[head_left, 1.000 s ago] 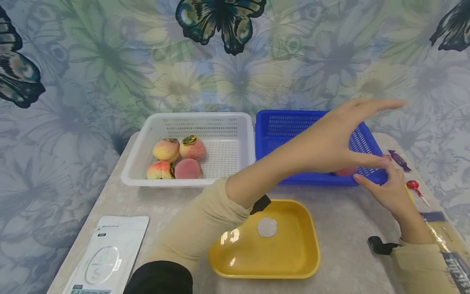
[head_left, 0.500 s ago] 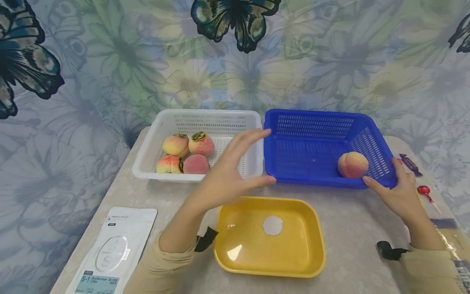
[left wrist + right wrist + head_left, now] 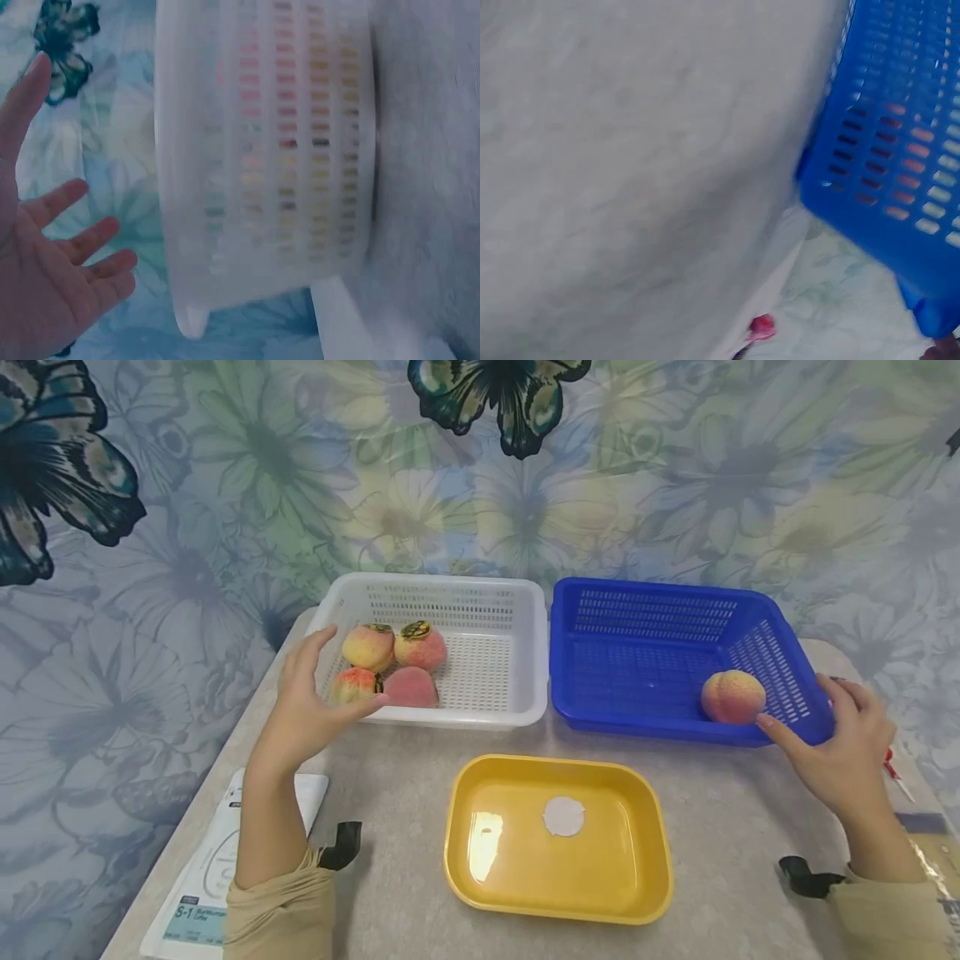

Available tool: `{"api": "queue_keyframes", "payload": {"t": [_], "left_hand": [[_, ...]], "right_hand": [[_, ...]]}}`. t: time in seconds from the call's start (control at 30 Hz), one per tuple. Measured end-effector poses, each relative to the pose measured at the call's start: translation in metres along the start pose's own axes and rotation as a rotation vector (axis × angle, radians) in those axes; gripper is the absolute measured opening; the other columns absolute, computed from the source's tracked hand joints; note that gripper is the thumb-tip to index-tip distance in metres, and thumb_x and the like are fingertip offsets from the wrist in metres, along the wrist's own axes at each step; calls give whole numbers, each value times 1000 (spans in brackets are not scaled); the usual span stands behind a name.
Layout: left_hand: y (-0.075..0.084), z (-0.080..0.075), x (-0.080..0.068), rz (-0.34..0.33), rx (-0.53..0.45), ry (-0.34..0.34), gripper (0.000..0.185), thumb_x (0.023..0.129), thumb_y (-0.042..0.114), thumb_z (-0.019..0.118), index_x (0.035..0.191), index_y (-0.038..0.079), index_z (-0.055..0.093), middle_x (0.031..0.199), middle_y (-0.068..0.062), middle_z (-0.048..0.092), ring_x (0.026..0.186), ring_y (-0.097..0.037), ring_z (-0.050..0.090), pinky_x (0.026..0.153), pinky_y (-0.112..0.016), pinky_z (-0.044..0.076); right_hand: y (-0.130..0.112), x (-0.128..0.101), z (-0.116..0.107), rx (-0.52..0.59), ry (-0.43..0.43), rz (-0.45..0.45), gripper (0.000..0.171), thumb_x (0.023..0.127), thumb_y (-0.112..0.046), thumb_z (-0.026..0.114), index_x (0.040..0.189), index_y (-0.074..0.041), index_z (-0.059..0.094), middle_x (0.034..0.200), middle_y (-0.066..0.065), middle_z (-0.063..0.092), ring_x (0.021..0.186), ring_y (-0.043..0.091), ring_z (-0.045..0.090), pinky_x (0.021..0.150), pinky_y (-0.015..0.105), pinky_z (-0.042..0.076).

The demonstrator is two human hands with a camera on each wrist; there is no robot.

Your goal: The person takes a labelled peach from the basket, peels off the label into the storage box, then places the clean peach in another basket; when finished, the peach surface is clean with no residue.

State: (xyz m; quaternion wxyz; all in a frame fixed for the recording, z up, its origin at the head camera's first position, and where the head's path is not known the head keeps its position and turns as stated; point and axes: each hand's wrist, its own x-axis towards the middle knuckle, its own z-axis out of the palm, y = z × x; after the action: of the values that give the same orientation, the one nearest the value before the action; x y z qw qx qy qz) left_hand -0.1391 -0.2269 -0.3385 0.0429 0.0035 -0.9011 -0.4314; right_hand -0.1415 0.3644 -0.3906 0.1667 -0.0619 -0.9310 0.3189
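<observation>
My left hand (image 3: 300, 714) is at the front left corner of the white basket (image 3: 450, 717), thumb and fingers spread. In the left wrist view its fingers stand apart from the basket's rim, holding nothing. Several peaches (image 3: 422, 647) lie together in the basket's left half, some bearing black-and-gold stickers. My right hand (image 3: 855, 752) holds the front right corner of the blue basket (image 3: 637, 652), thumb at the front rim and fingers at the right side. One peach (image 3: 733, 697) rests inside, near that corner. In the right wrist view most of this hand is out of sight.
A yellow tray (image 3: 558, 893) with a white round patch (image 3: 563, 817) stands in front of the baskets. A white pouch (image 3: 191, 893) lies at left, partly behind the left forearm. At the right edge are a red lollipop (image 3: 889, 766) and a golden packet (image 3: 937, 852).
My left hand has swung from above the blue basket leftward to the white basket's left corner. The right hand has stayed at the blue basket's corner. The head view has shifted slightly.
</observation>
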Motion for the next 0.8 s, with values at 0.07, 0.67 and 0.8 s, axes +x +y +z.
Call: {"api": "queue_keyframes", "payload": {"t": [0.07, 0.67, 0.8], "left_hand": [[-10, -6, 1, -31, 41, -1, 111, 77, 46, 83, 160, 22, 12, 167, -11, 1, 153, -38, 2, 108, -76, 21], [-49, 4, 6, -154, 143, 29, 125, 75, 50, 82, 159, 5, 2, 165, -22, -10, 151, -47, -8, 113, -75, 13], [-52, 4, 6, -159, 165, 27, 129, 74, 52, 83, 159, 3, -1, 165, -22, -10, 152, -46, -10, 114, -74, 11]], "right_hand": [[-11, 1, 2, 50, 53, -41, 77, 83, -26, 78, 148, -4, 43, 153, 20, 27, 142, 36, 14, 110, 62, 10], [-165, 14, 48, 291, -272, -354, 65, 88, -17, 75, 147, -22, 47, 145, 9, 35, 118, 18, 42, 92, 30, 34], [-194, 17, 74, 332, -375, -428, 65, 87, -20, 77, 146, -20, 48, 143, 9, 38, 119, 24, 47, 94, 41, 38]]}}
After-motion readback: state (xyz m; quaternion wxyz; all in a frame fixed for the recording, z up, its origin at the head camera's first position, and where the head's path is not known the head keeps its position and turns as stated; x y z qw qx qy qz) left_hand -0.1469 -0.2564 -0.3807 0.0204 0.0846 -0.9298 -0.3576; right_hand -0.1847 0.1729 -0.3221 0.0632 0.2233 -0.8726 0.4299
